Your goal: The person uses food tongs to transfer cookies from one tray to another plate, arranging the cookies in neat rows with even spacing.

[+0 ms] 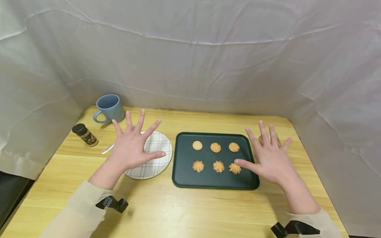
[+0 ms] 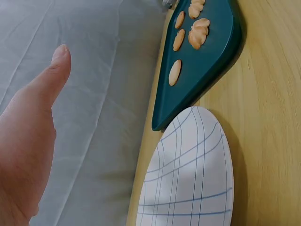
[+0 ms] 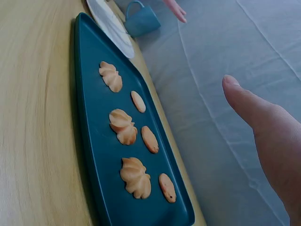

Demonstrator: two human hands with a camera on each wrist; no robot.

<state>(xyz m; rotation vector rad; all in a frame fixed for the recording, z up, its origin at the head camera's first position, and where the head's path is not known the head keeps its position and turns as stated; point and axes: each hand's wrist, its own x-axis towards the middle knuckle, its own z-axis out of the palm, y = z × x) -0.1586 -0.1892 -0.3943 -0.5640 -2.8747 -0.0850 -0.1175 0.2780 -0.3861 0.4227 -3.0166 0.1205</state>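
Observation:
My left hand (image 1: 130,147) is spread wide above a white plate (image 1: 157,155) with a blue grid pattern, holding nothing. Fingers splayed, my right hand (image 1: 272,158) hovers over the right end of a dark green tray (image 1: 208,180), also with nothing in it. On the tray lie two rows of cookies: flat round cookies (image 1: 215,147) at the back and swirled flower-shaped cookies (image 1: 218,166) in front. In the head view the right thumb overlaps the rightmost swirled cookie. The right wrist view shows the tray and right thumb (image 3: 254,108) well apart.
A blue mug (image 1: 110,108) stands at the back left, with a black-capped seasoning jar (image 1: 85,135) lying nearby. Metal cutlery (image 1: 107,149) is partly hidden beneath the left hand. Behind the right fingers a roundish object (image 1: 278,140) shows partly. Grey cloth (image 1: 190,66) walls in the wooden table.

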